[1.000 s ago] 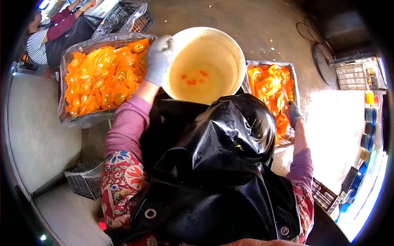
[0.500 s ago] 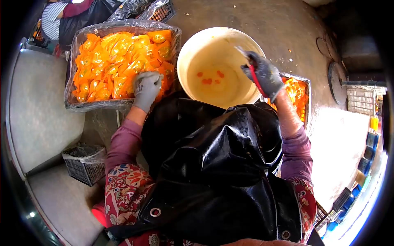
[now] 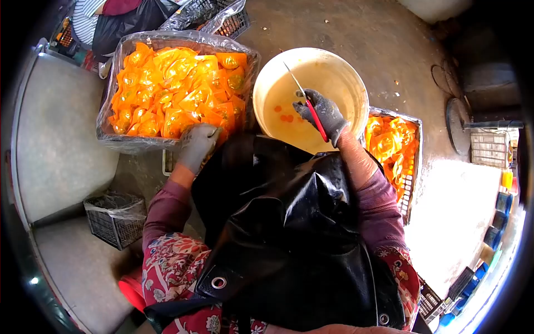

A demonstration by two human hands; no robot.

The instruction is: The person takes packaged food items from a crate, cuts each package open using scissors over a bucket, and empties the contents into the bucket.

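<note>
My left hand [image 3: 197, 146], in a grey glove, is closed at the front edge of a plastic-lined crate [image 3: 125, 143]. What its fingers hold, if anything, is hidden. Orange packets [image 3: 167, 89] with shiny contents fill that crate. Over a large cream bucket [image 3: 356, 92], my gloved right hand [image 3: 328, 118] grips a red-handled knife [image 3: 313, 114], its thin blade pointing up and away. Several small orange-red pieces [image 3: 286, 118] lie inside the bucket. A black apron [image 3: 300, 222] covers my lap.
Right of the bucket stands another crate with orange packets [image 3: 386, 142]. A small lined black crate [image 3: 114, 222] sits at lower left, beside grey metal panels [image 3: 61, 139]. Another person's striped sleeve [image 3: 86, 19] shows at upper left. Blue containers [image 3: 495, 228] line the far right.
My left hand has drawn back from the packets to the crate's front edge. My right hand has moved left and down over the bucket, the knife now tilted upright. The view has shifted slightly.
</note>
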